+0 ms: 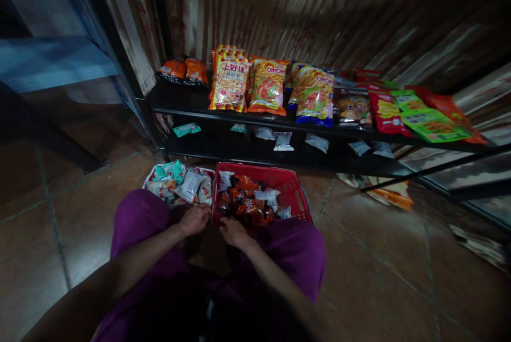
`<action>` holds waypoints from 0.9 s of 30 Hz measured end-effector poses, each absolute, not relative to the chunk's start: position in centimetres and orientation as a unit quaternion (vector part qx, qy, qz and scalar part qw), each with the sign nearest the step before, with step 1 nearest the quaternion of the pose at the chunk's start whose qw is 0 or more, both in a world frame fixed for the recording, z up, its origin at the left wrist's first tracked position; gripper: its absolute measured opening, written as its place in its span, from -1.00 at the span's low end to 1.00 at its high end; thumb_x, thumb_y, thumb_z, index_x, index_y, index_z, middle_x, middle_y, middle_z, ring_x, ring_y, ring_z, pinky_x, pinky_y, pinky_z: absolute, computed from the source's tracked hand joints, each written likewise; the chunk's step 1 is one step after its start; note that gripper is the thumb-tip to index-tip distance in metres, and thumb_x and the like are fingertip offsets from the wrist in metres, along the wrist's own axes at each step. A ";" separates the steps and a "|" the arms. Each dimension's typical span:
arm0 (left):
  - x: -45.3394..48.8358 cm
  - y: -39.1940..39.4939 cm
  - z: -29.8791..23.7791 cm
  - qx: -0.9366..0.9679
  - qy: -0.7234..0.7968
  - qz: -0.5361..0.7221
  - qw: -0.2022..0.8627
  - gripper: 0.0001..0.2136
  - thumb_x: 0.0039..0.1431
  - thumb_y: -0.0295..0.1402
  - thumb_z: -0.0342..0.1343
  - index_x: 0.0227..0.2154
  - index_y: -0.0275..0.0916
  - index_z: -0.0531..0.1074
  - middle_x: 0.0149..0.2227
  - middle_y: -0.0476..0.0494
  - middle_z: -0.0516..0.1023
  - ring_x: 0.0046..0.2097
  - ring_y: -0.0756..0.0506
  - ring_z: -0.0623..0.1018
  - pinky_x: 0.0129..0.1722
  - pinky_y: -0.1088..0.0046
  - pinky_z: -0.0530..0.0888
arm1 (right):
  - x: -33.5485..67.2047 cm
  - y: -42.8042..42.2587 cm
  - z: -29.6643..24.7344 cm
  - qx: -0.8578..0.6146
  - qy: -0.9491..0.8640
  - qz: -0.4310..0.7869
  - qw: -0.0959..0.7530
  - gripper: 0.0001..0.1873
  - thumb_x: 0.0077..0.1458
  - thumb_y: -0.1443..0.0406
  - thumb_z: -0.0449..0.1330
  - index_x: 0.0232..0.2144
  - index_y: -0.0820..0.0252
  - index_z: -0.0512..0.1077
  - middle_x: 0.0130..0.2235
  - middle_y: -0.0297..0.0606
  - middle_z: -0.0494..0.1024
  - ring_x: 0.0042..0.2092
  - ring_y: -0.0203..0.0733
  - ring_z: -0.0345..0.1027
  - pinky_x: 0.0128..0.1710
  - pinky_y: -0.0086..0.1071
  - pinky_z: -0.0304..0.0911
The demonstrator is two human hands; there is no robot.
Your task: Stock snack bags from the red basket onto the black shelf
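Observation:
I am crouched on a tiled floor with my purple-trousered knees (pixel 139 219) spread. My left hand (pixel 195 219) is curled closed at the near edge of a basket of pale and teal snack packets (pixel 181 182). My right hand (pixel 232 231) rests with fingers bent at the near rim of a red plastic basket (pixel 297 193) that holds several small orange and white packets (pixel 245 201). Whether either hand holds anything is too dark to tell. Both hands sit close together between my knees.
A low black shelf (pixel 187 105) stands in front, its top tier lined with large snack bags (pixel 271 86), its lower tier with several small packets (pixel 283 141). Corrugated metal wall behind. A loose packet (pixel 393 193) lies on the floor at the right.

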State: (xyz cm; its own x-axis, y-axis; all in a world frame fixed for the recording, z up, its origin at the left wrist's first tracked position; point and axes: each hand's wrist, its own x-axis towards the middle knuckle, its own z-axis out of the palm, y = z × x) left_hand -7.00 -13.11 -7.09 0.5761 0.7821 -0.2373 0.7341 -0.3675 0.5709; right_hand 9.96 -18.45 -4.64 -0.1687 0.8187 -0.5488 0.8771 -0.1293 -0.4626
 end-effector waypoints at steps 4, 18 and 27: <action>-5.7 -13.0 -7.2 0.843 0.422 -0.029 0.333 -0.74 0.14 -0.53 -0.13 -0.24 -0.24 0.44 -0.08 -0.16 0.49 -0.04 -0.05 0.47 0.02 0.42 0.33 | 11.4 -17.3 -8.0 0.662 0.637 -0.388 0.079 -0.64 0.12 0.37 -0.02 -0.05 0.23 0.41 0.01 -0.10 0.47 0.06 -0.13 0.32 0.05 -0.35 0.13; -2.7 -7.6 -5.6 0.865 0.306 -0.205 0.342 -0.75 0.15 -0.35 -0.08 -0.17 -0.21 0.43 -0.08 -0.21 0.51 -0.05 -0.17 0.49 -0.07 0.31 0.40 | 14.5 -13.6 -13.8 0.679 0.603 -0.391 0.150 -0.69 0.11 0.34 0.03 -0.16 0.21 0.50 -0.10 -0.08 0.56 -0.06 -0.11 0.44 -0.14 -0.42 0.26; -1.7 -5.5 -7.1 0.863 0.300 -0.193 0.358 -0.69 0.16 -0.36 -0.11 -0.06 -0.19 0.39 -0.02 -0.20 0.49 0.00 -0.17 0.47 -0.02 0.29 0.36 | 14.8 -12.6 -16.6 0.693 0.590 -0.390 0.141 -0.68 0.17 0.35 -0.03 -0.18 0.21 0.50 -0.11 -0.12 0.56 -0.07 -0.20 0.44 -0.14 -0.49 0.22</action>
